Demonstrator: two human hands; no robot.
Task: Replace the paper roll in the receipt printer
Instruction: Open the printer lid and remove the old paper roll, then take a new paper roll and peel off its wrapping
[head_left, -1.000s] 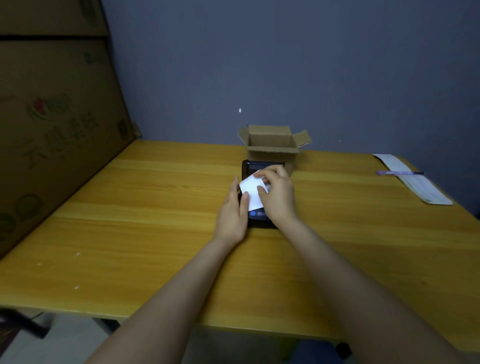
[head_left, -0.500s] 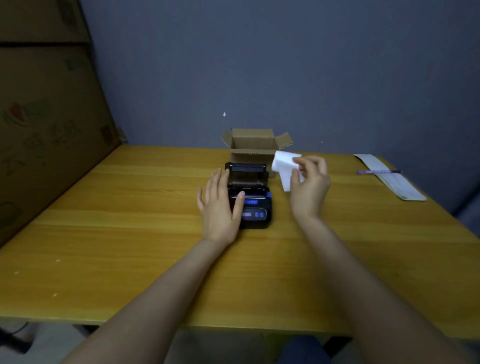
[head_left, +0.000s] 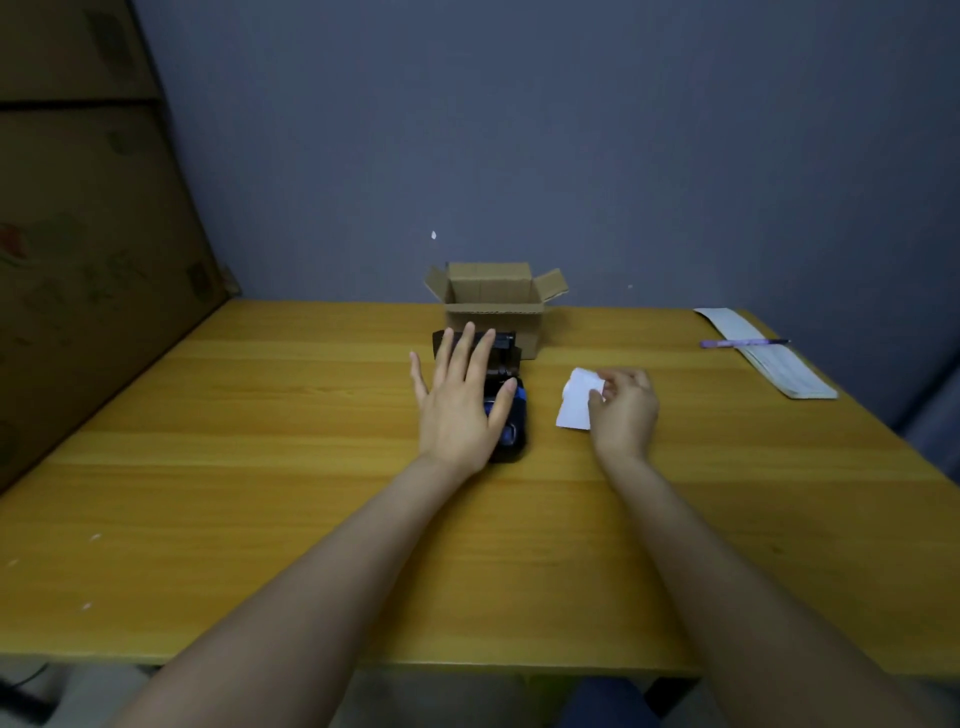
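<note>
Count of things on one wooden table (head_left: 260, 467)

Two hands (left hand (head_left: 460, 402), right hand (head_left: 623, 413)), one black receipt printer (head_left: 506, 395), one white paper roll (head_left: 579, 397), one open cardboard box (head_left: 493, 296), one purple pen (head_left: 743, 342), one paper strip (head_left: 779, 364).

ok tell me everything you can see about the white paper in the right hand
The white paper roll with a loose tail is small, plain and unprinted as far as shows. Its rolled end points away from the person and a flat strip trails toward them. The right hand pinches it with the fingers at its right edge, low over the yellow wooden table, to the right of the black receipt printer and apart from it. Whether it touches the table is unclear.
</note>
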